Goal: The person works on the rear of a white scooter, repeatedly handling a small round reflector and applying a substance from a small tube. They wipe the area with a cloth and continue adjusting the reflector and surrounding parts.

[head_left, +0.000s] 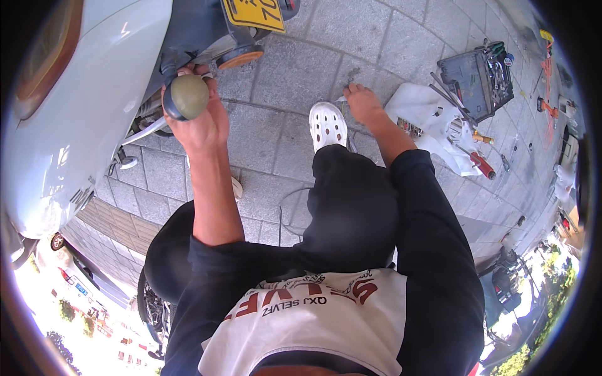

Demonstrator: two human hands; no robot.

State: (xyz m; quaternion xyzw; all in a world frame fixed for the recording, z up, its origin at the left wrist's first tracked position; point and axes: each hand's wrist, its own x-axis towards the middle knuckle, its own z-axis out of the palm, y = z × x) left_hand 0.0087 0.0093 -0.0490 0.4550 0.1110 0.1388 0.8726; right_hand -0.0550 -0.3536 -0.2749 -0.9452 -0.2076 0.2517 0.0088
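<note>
My left hand (204, 125) is raised to the rear of a white scooter (81, 113). Its fingers close round a ball-shaped part that looks like a turn signal lamp (189, 97), with an olive dome and a black back. Under the yellow number plate (256, 12), an orange round reflector (240, 57) sits just right of that hand. Low over the paving, beyond my white clog (328, 125), my right hand (364, 102) has its fingers drawn together. A small pale bit shows at those fingertips, too small to name.
To the right, a white plastic sheet (426, 103) bears loose tools and a red-handled screwdriver (481, 164). Beyond it lies an open black toolbox (486, 81) with wrenches. An orange cable (547, 81) runs along the far right. A black stool seat (169, 257) is near my left arm.
</note>
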